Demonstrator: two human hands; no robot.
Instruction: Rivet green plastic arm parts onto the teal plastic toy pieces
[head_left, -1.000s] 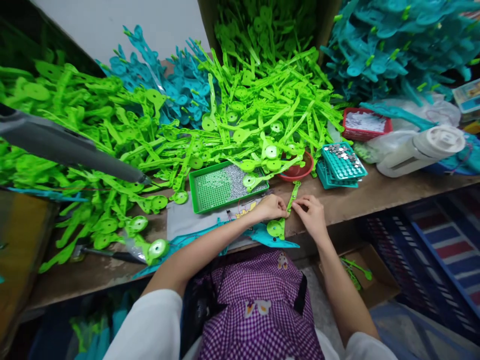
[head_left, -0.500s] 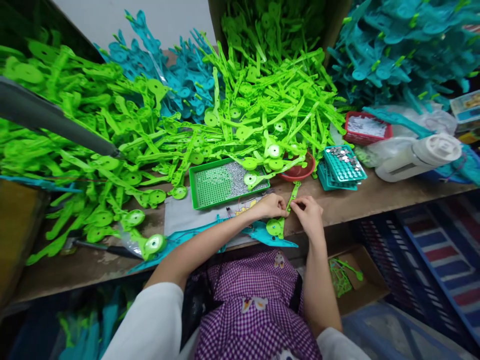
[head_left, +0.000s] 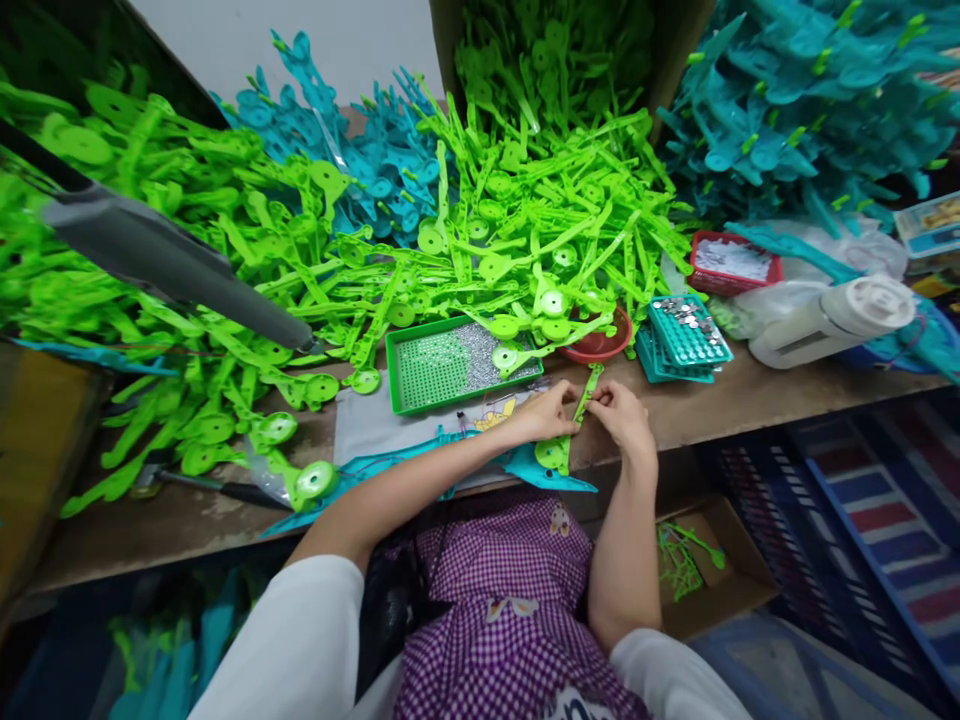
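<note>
We're close in at the front edge of the brown worktop (head_left: 682,410), and both hands are at work side by side with a narrow gap between them. The left hand (head_left: 551,412) has its thumb and fingers clamped on a slim bright green plastic arm with a round disc end (head_left: 553,455). The right hand (head_left: 621,412) comes in from the other side, fingertips bunched right beside the stem; we can't tell whether they grip it or something tiny.

Our green arm stands on a slant, disc end toward the apron, narrow tip pointing at the round red bowl (head_left: 600,350). Its disc lies over a long turquoise plastic piece (head_left: 551,478) that runs along the front edge, with the left forearm crossing above.

Now the room: to the right we see a bare strip of worktop reaching to the stacked teal trays of silver discs (head_left: 679,375) and on below the white cylindrical bottle (head_left: 832,325). Behind the left hand it's tighter, the rectangular green perforated tray with small silvery pieces (head_left: 424,408) sitting near the wrist. Farther back, a big heap of bright green plastic arms (head_left: 525,220) crowds right up to that tray and spills over its corner. On our left, the grey hanging tool (head_left: 172,260) slants above the heap.
</note>
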